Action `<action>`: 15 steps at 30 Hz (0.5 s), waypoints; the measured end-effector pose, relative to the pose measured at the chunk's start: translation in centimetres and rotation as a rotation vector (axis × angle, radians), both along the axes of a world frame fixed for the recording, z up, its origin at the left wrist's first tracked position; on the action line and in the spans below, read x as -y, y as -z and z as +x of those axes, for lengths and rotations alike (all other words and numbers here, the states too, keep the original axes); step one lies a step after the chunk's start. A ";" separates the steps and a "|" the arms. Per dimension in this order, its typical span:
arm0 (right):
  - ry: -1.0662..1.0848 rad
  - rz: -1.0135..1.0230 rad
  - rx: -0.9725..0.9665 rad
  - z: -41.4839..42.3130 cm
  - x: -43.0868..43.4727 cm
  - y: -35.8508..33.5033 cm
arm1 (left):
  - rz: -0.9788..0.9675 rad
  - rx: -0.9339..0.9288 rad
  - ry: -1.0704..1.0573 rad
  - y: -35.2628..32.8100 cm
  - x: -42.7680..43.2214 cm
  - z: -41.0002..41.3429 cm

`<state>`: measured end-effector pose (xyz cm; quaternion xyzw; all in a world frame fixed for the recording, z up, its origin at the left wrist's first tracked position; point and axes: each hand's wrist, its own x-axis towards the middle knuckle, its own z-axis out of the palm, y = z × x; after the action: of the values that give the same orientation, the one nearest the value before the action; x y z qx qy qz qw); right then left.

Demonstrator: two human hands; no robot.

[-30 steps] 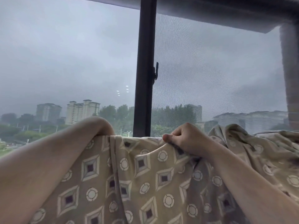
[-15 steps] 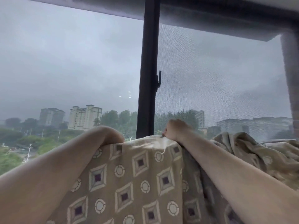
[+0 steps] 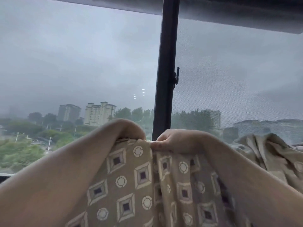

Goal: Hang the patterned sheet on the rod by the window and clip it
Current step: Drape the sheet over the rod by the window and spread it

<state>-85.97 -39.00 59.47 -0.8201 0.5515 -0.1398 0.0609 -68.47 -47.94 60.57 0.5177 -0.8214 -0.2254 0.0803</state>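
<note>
**Fingers at the top edge of a patterned sheet before a window**

Fingers of the left hand (image 3: 129,130) fold down over the far side of the patterned sheet (image 3: 139,177) and are hidden behind it, so whether they clamp the cloth cannot be told; only the bent wrist and the bare forearm show, running from the lower left corner up to the sheet's top edge. Just right of it, the right hand (image 3: 173,140) curls its fingers (image 3: 157,145) together and pinches a bunched fold of the same top edge, the thumb pressed on the near face. The two hands lie close together, apart by a narrow strip of cloth.

Room and surface: a large window fills the view. Its left pane (image 3: 73,63) shows grey overcast sky, pale high-rise buildings (image 3: 98,113) and green trees. A dark vertical frame post (image 3: 166,71) rises just behind the hands, with a small black latch (image 3: 176,78) on its right side. The right pane is covered by a fine mesh screen (image 3: 237,76). A dark overhang (image 3: 229,12) crosses the top.

Task object: the sheet is tan, printed with cream diamonds holding dark squares and with cream rings. It hangs from the hands toward the bottom edge in vertical folds, and a crumpled part (image 3: 268,153) lies heaped at the right. The rod is not visible.
</note>
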 end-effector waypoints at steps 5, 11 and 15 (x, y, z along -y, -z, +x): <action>-0.016 0.006 0.155 0.3 -0.1 1.0 | -0.698 -0.577 -0.004 1.0 -2.2 4.8; -0.005 -0.016 0.193 0.5 0.5 1.6 | -0.534 -0.710 -0.053 10.1 -2.3 15.4; 0.035 -0.026 0.205 1.1 0.9 1.7 | -0.502 -0.915 -0.065 14.8 -0.3 16.1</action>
<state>-84.86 -39.87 57.80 -0.7925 0.5547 -0.2313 0.1042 -52.39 -47.67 45.78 0.3564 -0.7145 -0.2223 0.5595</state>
